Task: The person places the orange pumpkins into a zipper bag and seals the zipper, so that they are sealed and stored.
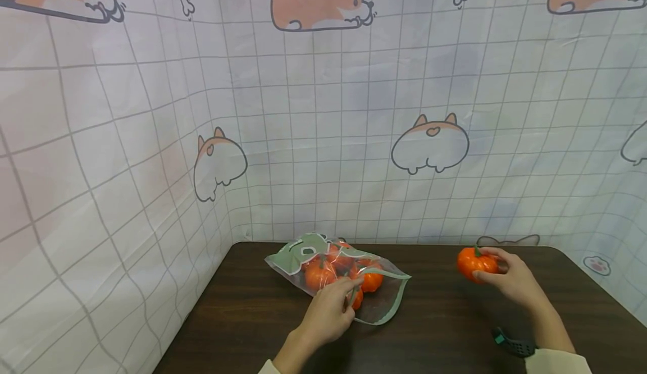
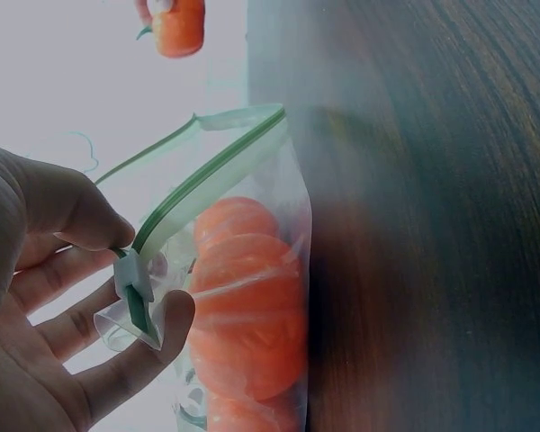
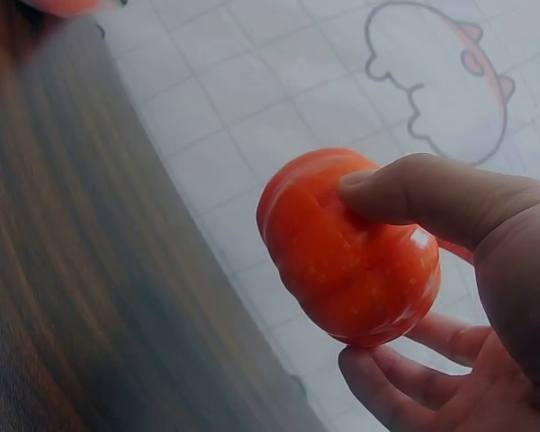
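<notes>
My right hand (image 1: 516,279) holds a small orange pumpkin (image 1: 472,264) with a green stem above the table's right side. In the right wrist view the thumb presses on one face of this pumpkin (image 3: 342,261) and fingers support it from below. At the middle left lies a clear zip bag (image 1: 391,308) with a green edge and a green printed end. Several orange pumpkins (image 1: 319,274) are inside it. My left hand (image 1: 328,309) pinches the bag's edge beside the white zip slider (image 2: 131,273), and the bag's mouth stands apart, facing right.
Everything rests on a dark brown wooden table (image 1: 429,329). A black watch-like band (image 1: 515,345) shows by the right wrist. Behind and at the sides hangs a white gridded cloth (image 1: 328,194) with cartoon dogs, meeting the table's far edge.
</notes>
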